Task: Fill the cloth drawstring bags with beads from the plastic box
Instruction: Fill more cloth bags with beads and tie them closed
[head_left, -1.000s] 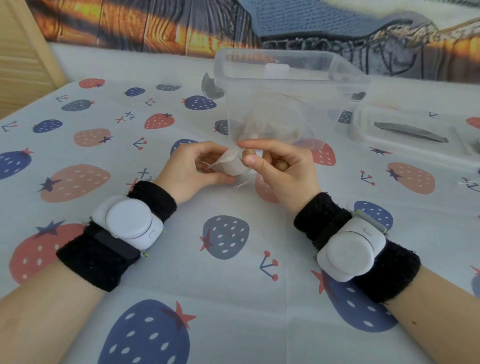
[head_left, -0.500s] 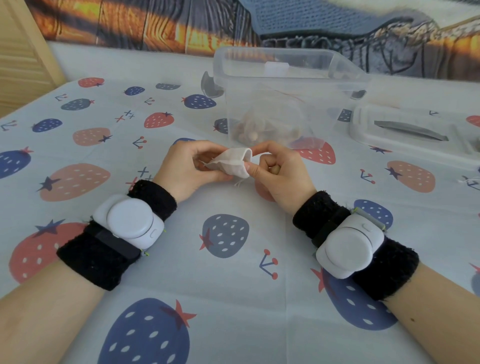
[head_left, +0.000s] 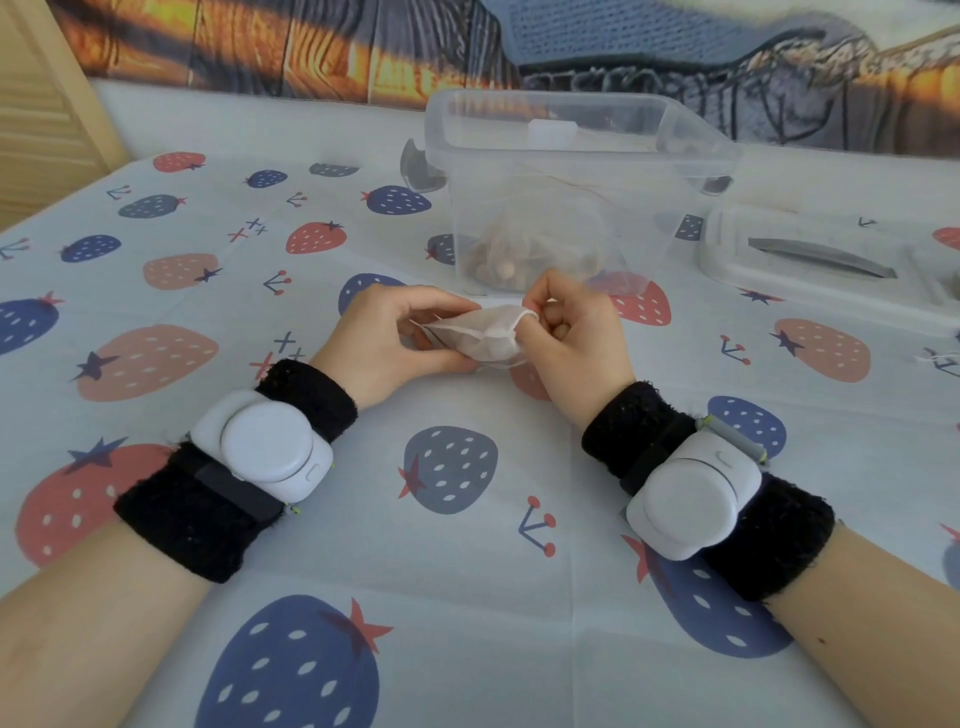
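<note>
A small white cloth drawstring bag (head_left: 480, 335) lies on its side between my two hands, just above the tablecloth. My left hand (head_left: 387, 340) grips its closed end. My right hand (head_left: 569, 330) pinches the bag's open rim with thumb and forefinger, and at least one tan bead shows in its curled fingers. Right behind them stands the clear plastic box (head_left: 571, 140), open, with wooden beads (head_left: 501, 270) and more cloth at its bottom.
The box's clear lid (head_left: 831, 260) lies flat at the right. A strawberry-print tablecloth (head_left: 452, 545) covers the table. A wooden panel (head_left: 47, 104) rises at the far left, and a printed wall backdrop runs behind the table.
The bag has tipped from upright to lying sideways, its mouth toward my right hand. My right hand's fingers have curled in and moved from above the bag to its rim.
</note>
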